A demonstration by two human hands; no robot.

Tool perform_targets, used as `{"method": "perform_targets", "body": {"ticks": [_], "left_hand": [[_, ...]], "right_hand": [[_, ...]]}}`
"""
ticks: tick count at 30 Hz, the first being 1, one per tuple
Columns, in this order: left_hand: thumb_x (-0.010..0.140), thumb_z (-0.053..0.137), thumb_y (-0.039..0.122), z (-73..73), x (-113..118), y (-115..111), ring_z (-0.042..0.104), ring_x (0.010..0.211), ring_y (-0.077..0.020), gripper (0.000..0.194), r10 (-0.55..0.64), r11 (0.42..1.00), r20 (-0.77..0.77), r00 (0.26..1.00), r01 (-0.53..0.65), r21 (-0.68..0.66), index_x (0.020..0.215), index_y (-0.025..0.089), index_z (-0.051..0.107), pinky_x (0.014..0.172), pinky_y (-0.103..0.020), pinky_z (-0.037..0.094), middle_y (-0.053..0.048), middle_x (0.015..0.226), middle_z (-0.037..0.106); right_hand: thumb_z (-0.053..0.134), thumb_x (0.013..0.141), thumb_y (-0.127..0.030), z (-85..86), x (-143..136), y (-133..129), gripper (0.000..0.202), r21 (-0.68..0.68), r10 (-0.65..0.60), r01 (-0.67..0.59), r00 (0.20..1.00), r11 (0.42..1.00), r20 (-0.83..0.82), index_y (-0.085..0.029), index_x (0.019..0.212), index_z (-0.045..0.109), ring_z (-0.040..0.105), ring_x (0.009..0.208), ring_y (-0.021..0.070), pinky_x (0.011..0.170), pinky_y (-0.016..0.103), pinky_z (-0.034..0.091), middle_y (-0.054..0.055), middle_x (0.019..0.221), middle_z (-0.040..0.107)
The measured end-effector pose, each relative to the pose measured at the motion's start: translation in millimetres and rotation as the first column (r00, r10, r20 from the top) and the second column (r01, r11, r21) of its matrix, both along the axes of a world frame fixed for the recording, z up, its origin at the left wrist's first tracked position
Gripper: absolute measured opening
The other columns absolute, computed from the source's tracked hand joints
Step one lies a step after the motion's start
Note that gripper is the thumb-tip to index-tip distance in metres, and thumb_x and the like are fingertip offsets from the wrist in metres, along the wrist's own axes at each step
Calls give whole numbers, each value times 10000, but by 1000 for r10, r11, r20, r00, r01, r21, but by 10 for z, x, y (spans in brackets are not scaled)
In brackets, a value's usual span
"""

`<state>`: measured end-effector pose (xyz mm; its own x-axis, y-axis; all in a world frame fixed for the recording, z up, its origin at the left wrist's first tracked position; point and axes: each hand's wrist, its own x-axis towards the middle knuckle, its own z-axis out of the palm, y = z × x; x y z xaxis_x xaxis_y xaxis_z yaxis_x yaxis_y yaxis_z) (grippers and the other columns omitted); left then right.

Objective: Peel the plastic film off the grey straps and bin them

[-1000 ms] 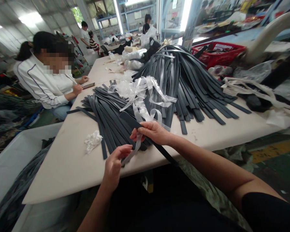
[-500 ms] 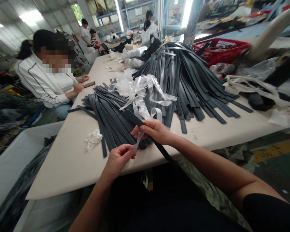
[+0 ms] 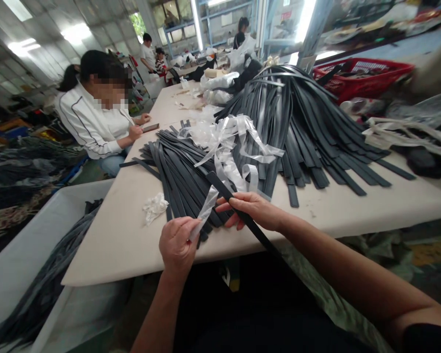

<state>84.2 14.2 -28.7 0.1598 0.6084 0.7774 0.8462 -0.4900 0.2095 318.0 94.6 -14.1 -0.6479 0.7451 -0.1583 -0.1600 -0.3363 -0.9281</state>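
My right hand (image 3: 253, 210) grips a dark flat strap (image 3: 255, 229), thumb on top and fingers beneath. The strap slants from above the pile down toward my lap, where its lower end is lost against dark clothing. In my left hand (image 3: 179, 243), closed, is the end of a translucent plastic strip (image 3: 208, 206), which stretches up beside the strap's upper end; whether it still touches the strap I cannot tell. Under both hands lies a pile of similar dark straps (image 3: 183, 181), with a tangle of clear plastic strips (image 3: 230, 147) on top.
A larger heap of dark straps (image 3: 297, 122) covers the table's (image 3: 113, 245) right part. Crumpled white material (image 3: 155, 208) lies at left. A white bin (image 3: 47, 218) holds more straps. A person (image 3: 95, 115) sits across with a phone (image 3: 150, 128). A red basket (image 3: 375, 81) stands behind.
The plastic strip now extends from my left hand up past the strap instead of to my right fingertips. My right hand's grip has shifted along the strap. The view has swung left.
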Motion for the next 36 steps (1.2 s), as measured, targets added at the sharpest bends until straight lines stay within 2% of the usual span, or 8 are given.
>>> {"method": "perform_targets", "body": {"ticks": [3, 12, 16, 18, 22, 26, 32, 36], "left_hand": [[880, 681, 169, -37, -38, 27, 663, 816, -183, 128, -21, 999, -88, 996, 25, 39, 998, 208, 708, 808, -327, 500, -49, 887, 729], [884, 580, 57, 8, 91, -58, 673, 833, -153, 265, -185, 980, -211, 960, 196, 33, 1025, 247, 698, 956, -358, 483, -27, 914, 737], [884, 663, 287, -53, 86, -197, 672, 902, -205, 121, -301, 934, 139, 943, 321, -156, 977, 229, 713, 895, -374, 531, -67, 992, 712], [882, 657, 396, -75, 52, -222, 669, 891, -222, 209, -182, 904, 435, 882, 324, -278, 953, 207, 712, 827, -363, 545, -80, 992, 706], [800, 739, 441, -41, 45, -148, 668, 777, -202, 309, 172, 652, 664, 727, 421, -630, 965, 180, 736, 734, -319, 528, -64, 897, 739], [759, 752, 489, 24, 148, -88, 643, 697, -173, 363, 285, 342, 719, 634, 633, -694, 883, 148, 771, 711, -293, 509, -62, 792, 745], [793, 733, 467, 72, 226, -126, 624, 689, -150, 322, 297, 152, 752, 588, 749, -645, 871, 160, 789, 752, -287, 497, -51, 767, 744], [813, 710, 479, 156, 170, -64, 640, 776, -179, 332, 230, 135, 732, 642, 723, -677, 908, 170, 787, 792, -309, 489, -63, 846, 755]], "right_hand": [[702, 872, -520, 50, -3, -106, 441, -12, 57, -57, 998, 998, -32, -169, 1141, 701, 731, 645, 144, 522, 203, 582, 139, 1201, 705], [637, 894, -428, 85, -239, -138, 355, 179, -69, 42, 987, 983, 147, -107, 984, 760, 591, 475, 90, 523, 178, 483, -18, 515, 619], [560, 924, -313, 119, -235, -135, 283, 332, -92, 21, 975, 943, 200, -118, 983, 756, 593, 475, 96, 518, 179, 465, -26, 520, 615], [534, 935, -283, 150, -220, -159, 275, 405, -80, -21, 970, 914, 230, -126, 982, 755, 615, 496, 100, 525, 177, 464, -22, 544, 626], [526, 955, -290, 189, -214, -215, 269, 517, -71, -89, 956, 852, 283, -136, 979, 745, 644, 532, 104, 537, 173, 471, -10, 602, 656], [516, 963, -281, 184, -219, -240, 264, 572, -58, -107, 963, 813, 262, -125, 986, 727, 670, 565, 110, 542, 175, 496, 8, 690, 689], [512, 973, -248, 178, -166, -231, 261, 629, -53, -130, 963, 766, 263, -116, 1009, 734, 677, 572, 105, 573, 174, 512, 3, 684, 670], [502, 990, -302, 157, -122, -237, 293, 655, -29, -133, 973, 744, 230, -112, 1015, 724, 686, 592, 102, 570, 175, 521, 36, 811, 698]]}}
